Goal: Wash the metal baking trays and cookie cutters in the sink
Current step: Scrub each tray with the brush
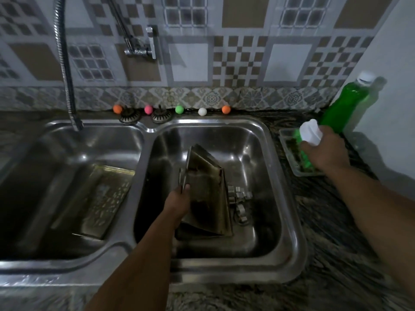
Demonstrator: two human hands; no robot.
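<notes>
baking trays (205, 191) stand tilted in right basin of sink (289, 221), left hand (178, 202) gripping their edge; cookie cutters (239, 198) beside. right hand (325, 151) clamped on soap bottle (306, 140) over desk: recommend dosing trays sparingly, holding them steady.

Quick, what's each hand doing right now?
Left hand: grips the edge of the tilted baking trays in the right sink basin.
Right hand: holds a green soap bottle.
</notes>
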